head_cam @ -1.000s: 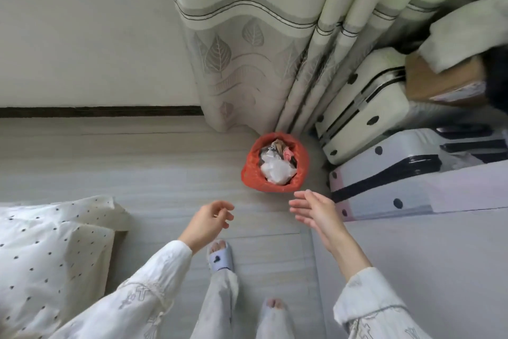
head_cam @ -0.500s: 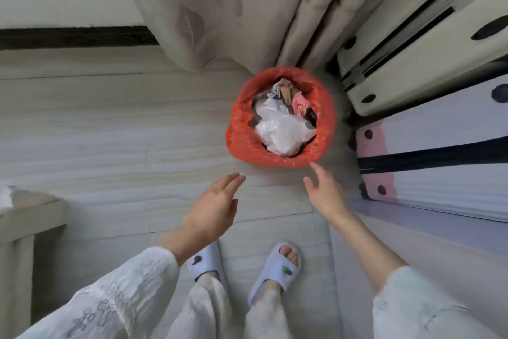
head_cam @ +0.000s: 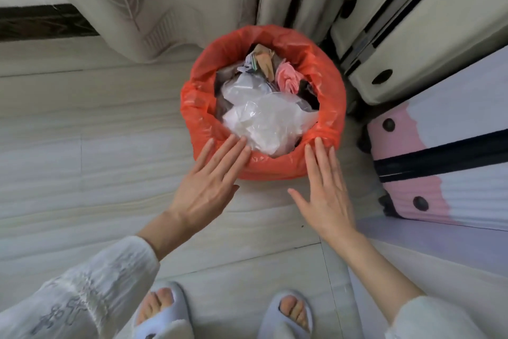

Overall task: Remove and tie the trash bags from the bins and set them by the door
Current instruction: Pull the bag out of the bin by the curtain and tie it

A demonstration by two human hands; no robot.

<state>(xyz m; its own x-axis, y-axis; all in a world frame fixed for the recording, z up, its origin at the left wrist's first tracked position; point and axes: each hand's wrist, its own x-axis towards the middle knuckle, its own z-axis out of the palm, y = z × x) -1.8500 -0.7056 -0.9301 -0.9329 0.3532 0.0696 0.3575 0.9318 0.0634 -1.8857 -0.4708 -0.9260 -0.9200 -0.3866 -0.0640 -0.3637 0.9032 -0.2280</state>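
Red trash bag (head_cam: 264, 171) lines its bin, on the floor below the curtain (head_cam: 165, 3). Left hand (head_cam: 209, 187) and right hand (head_cam: 327, 195), fingers straight and spread, fingertips on the bag's near rim.

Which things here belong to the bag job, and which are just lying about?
Job: orange trash bag lining the bin, full of rubbish; left hand and right hand, fingers straight at its near rim.
Lying about: curtain; cream suitcase; pink-and-white suitcase.
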